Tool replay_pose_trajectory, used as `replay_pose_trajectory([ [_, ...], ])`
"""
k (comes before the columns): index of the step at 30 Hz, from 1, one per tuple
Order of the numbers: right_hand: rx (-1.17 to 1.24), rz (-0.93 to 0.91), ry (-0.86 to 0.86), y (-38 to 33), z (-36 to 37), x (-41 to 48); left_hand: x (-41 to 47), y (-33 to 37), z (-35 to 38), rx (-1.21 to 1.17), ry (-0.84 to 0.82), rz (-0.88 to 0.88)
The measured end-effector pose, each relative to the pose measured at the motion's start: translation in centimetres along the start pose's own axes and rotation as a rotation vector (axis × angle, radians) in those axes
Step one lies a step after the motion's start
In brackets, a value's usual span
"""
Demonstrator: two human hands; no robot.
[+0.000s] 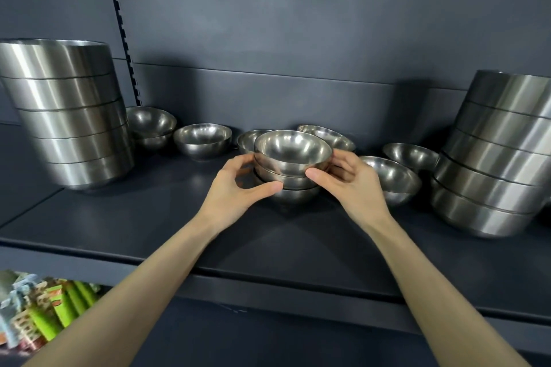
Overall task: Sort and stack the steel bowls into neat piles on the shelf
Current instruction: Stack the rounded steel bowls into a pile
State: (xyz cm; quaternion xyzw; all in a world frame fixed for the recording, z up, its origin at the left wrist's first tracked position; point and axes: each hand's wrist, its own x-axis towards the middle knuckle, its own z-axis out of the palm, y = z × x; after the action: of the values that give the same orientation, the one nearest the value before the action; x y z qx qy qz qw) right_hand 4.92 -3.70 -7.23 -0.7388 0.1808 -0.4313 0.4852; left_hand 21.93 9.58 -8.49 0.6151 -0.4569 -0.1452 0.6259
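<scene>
Small stack of steel bowls [290, 170] held between both hands on the dark shelf [298, 241]

The left hand [235, 191] is curled around the stack's left side, thumb laid against the lower bowls; the right hand [348, 185] is closed on the right side, thumb pressed to the top bowl's wall. Three nested bowls can be counted, with the lowest apparently resting on the shelf, though contact is hidden in shadow. Loose small bowls are seen behind and beside the stack: one at left [202, 140], a nested pair further left [152, 126], two just behind, and two at right [390, 179]. A tall pile of large bowls [68, 116] is set at the far left, and another [495, 164] at the far right
</scene>
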Motion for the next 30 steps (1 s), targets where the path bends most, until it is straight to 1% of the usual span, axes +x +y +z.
replay_pose_trajectory([
  [8, -0.013, -0.005, 0.001, -0.14, 0.04, -0.23, -0.12, -0.43, 0.0, -0.019, -0.049, 0.018],
  [20, -0.034, 0.017, -0.006, -0.25, -0.05, -0.36, -0.35, -0.37, 0.0, -0.016, -0.054, 0.027],
  [25, -0.033, 0.02, 0.011, -0.36, -0.08, -0.29, -0.35, -0.61, -0.04, -0.012, -0.062, -0.009],
  [30, -0.062, 0.031, -0.011, -0.42, -0.2, -0.29, -0.23, -0.75, -0.05, -0.013, -0.079, -0.062],
])
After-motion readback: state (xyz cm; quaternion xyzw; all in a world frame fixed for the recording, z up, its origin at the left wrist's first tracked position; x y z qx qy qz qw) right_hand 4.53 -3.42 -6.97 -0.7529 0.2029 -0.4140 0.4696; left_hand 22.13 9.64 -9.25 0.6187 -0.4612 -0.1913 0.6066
